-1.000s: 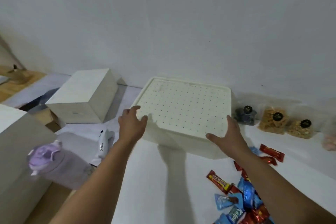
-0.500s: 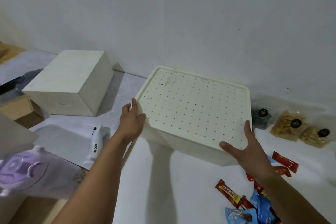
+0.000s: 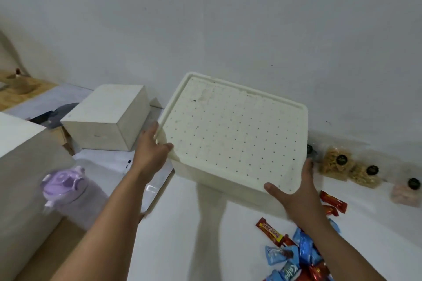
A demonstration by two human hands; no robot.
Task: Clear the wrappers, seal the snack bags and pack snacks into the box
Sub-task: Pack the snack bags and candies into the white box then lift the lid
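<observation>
A cream plastic box (image 3: 219, 180) with a perforated lid (image 3: 233, 134) sits on the white table, tilted up toward me. My left hand (image 3: 150, 150) grips the lid's near left corner. My right hand (image 3: 296, 196) grips its near right corner. Red and blue wrapped snacks (image 3: 296, 255) lie in a heap at the lower right. A red bar (image 3: 269, 231) lies beside the heap. Clear snack bags (image 3: 338, 162) with black round labels line the wall at the right.
A pale wooden block (image 3: 107, 118) stands left of the box. A purple-lidded bottle (image 3: 66, 187) is at my lower left, next to a large grey-white box (image 3: 25, 166). Two red bars (image 3: 333, 201) lie right of my right hand. The wall is close behind.
Both hands have slid from the box's sides to the lid's near corners. The lid's near edge now looks raised and tilted toward me.
</observation>
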